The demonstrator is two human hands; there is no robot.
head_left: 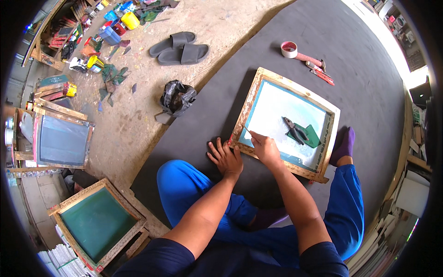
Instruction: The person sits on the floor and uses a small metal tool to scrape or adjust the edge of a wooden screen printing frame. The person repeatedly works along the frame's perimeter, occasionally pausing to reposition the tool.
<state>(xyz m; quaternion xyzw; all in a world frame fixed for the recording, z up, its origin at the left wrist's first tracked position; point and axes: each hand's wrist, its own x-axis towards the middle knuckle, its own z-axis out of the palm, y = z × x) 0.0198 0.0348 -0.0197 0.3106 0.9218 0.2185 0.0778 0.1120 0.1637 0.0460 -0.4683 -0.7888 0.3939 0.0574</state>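
Note:
A wooden screen-printing frame (299, 91) with pale mesh (273, 107) and a blue-green border lies on the dark surface before me. My right hand (266, 148) is closed round a thin, slender tool (246, 129); its tip reaches the frame's left inner edge. Its exact kind is too small to tell. With fingers spread, my left hand (226, 159) rests beside the frame's near left corner, its thumb close to the wood. On the mesh lie black-handled pliers (296, 131) and a dark green scrap (312, 136).
Beyond the frame are a tape roll (289, 49), a hammer (314, 61) and a red cutter (322, 76). A black plastic bag (177, 98) and dark sandals (183, 54) are to the left. More screen frames (102, 184) and paint pots (130, 21) stand along the left side.

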